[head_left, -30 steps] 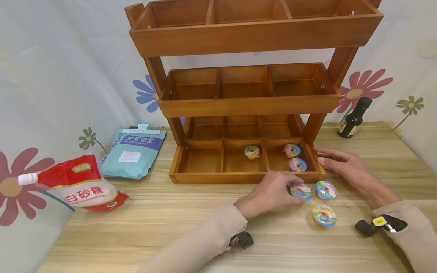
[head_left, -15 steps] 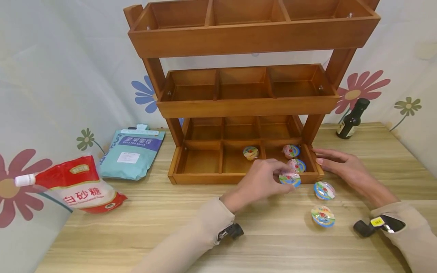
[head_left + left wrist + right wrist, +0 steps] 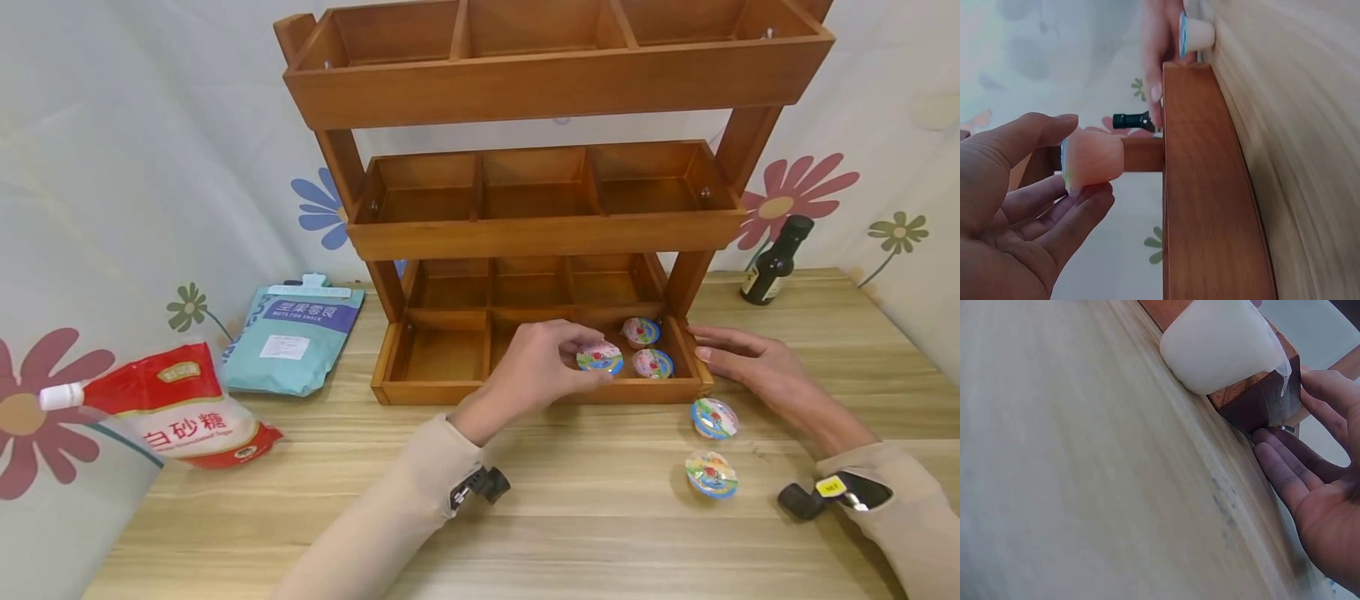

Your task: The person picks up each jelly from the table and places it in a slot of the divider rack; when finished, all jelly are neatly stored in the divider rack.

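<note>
My left hand [image 3: 536, 362] pinches a pink jelly cup [image 3: 1094, 157] between thumb and fingers, lid up, over the front of the rack's bottom tier near the divider between the middle and right compartments. Two jelly cups, a rear one [image 3: 641, 332] and a front one [image 3: 652, 364], sit in the bottom right compartment. My right hand [image 3: 757, 367] rests its extended fingers against the right end of the wooden rack [image 3: 540, 392]. On the table in front lie two more cups, one [image 3: 714, 418] close to the rack and one [image 3: 711, 475] nearer me. My left hand hides most of the middle compartment.
A red and white sugar bag [image 3: 180, 408] lies at the left, with a teal nut snack bag [image 3: 292, 337] behind it. Behind my right hand stands a dark bottle [image 3: 777, 260]. Two upper tiers [image 3: 551, 237] of the rack overhang the bottom one.
The left hand has lifted the jelly cup from the table and carried it left and over the rack's front edge, now covering the cup in the middle compartment. The right hand stays put.
</note>
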`<state>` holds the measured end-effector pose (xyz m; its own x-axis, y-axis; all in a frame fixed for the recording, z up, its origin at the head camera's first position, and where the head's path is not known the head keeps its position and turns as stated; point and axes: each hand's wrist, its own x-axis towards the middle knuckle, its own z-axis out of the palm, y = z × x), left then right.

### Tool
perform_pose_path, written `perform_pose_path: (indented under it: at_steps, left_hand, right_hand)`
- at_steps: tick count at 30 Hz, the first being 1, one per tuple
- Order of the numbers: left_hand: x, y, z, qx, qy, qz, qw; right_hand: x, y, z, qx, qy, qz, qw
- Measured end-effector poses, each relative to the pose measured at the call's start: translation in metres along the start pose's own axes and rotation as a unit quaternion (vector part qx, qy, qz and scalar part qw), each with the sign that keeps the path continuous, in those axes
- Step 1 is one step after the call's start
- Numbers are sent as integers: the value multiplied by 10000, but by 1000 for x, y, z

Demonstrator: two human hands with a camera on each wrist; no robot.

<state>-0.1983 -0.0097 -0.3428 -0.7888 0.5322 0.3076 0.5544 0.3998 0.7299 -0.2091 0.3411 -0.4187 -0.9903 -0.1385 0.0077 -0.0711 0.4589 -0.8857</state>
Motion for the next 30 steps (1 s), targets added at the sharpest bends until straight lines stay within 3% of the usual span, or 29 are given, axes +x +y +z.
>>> perform_pose_path:
  at_steps: [9, 20, 30]
  left_hand:
    - [2, -12, -11, 88, 134, -438, 9989]
    - [2, -24, -19, -28, 200, -727, 9971]
    - [1, -34, -22, 46, 132, -957, 9953]
  right_hand:
    - [0, 0, 0, 2, -57, 32, 10000]
    - [2, -1, -1, -105, 3, 111, 9999]
    - [1, 1, 0, 61, -1, -70, 10000]
